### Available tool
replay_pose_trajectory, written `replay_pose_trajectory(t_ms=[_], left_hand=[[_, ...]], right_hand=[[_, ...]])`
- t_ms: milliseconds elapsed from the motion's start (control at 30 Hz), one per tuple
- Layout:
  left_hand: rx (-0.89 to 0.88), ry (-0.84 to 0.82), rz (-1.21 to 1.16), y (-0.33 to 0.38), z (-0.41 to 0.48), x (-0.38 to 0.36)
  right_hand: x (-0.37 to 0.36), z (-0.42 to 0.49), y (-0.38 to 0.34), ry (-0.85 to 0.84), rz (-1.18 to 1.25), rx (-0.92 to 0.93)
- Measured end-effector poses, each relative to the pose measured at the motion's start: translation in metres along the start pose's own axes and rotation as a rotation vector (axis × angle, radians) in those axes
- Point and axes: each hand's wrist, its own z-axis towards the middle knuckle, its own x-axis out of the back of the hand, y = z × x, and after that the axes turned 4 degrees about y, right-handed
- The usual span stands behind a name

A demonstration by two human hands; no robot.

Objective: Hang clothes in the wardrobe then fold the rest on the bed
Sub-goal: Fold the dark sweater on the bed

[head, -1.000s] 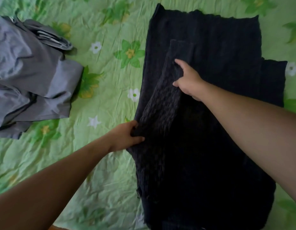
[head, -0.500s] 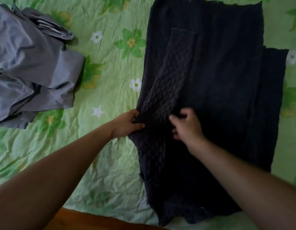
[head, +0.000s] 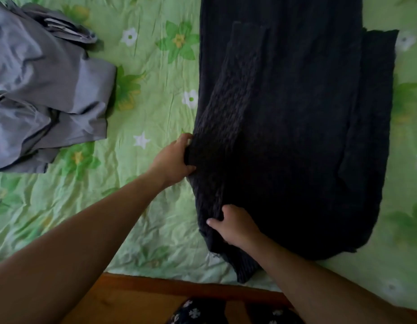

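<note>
A dark knitted sweater (head: 296,113) lies flat on the bed, with one sleeve folded diagonally over its body. My left hand (head: 174,159) grips the sweater's left edge at about mid-length, fingers tucked under the knit. My right hand (head: 233,224) holds the same left edge lower down, near the hem, thumb on top and fingers curled into the fabric. The sweater's right side is folded inward in a long strip.
A crumpled grey garment (head: 43,90) lies on the green flowered bedsheet (head: 151,101) at the left. The bed's wooden front edge (head: 156,284) runs along the bottom, with my patterned clothing below it.
My right hand has left the folded sleeve's upper end and come down the sweater to grip its left edge near the hem. My left hand keeps its hold.
</note>
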Motion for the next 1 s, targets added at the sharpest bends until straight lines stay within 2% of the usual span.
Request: replay_pose_trajectory(t_ms=[100,167,233,300,367,400,467,533,667,767,867,933,1000], left_hand=[[-0.148,0.201,0.168,0.014,-0.015,-0.009],[-0.313,0.263,0.275,0.029,-0.024,-0.016],[-0.456,0.266,0.308,0.052,-0.029,-0.031],[-0.549,0.238,0.290,0.082,-0.030,-0.051],[-0.598,0.180,0.238,0.119,-0.030,-0.074],[-0.616,0.142,0.207,0.139,-0.032,-0.087],[-0.644,0.069,0.142,0.178,-0.036,-0.112],[-0.670,0.010,0.103,0.215,-0.044,-0.137],[-0.692,-0.109,0.132,0.278,-0.069,-0.191],[-0.614,-0.206,0.274,0.306,-0.076,-0.230],[-0.477,-0.195,0.358,0.318,-0.068,-0.249],[-0.459,-0.176,0.386,0.320,-0.064,-0.255],[-0.465,-0.221,0.362,0.316,-0.066,-0.253]], right_hand=[[0.022,-0.006,-0.001,0.182,-0.062,0.073],[0.050,-0.008,0.012,0.332,0.018,0.119],[0.091,-0.007,0.037,0.520,0.090,0.135],[0.141,-0.002,0.071,0.759,0.055,0.127],[0.190,0.006,0.112,0.937,-0.015,0.055],[0.212,0.011,0.132,0.972,-0.036,-0.012],[0.250,0.023,0.168,0.955,-0.003,-0.143],[0.283,0.036,0.190,0.881,0.054,-0.192],[0.336,0.069,0.198,0.789,0.110,-0.146],[0.362,0.092,0.191,0.782,0.243,-0.063],[0.376,0.107,0.183,0.654,0.394,0.033],[0.378,0.106,0.181,0.547,0.430,0.063],[0.379,0.097,0.180,0.548,0.473,0.065]])
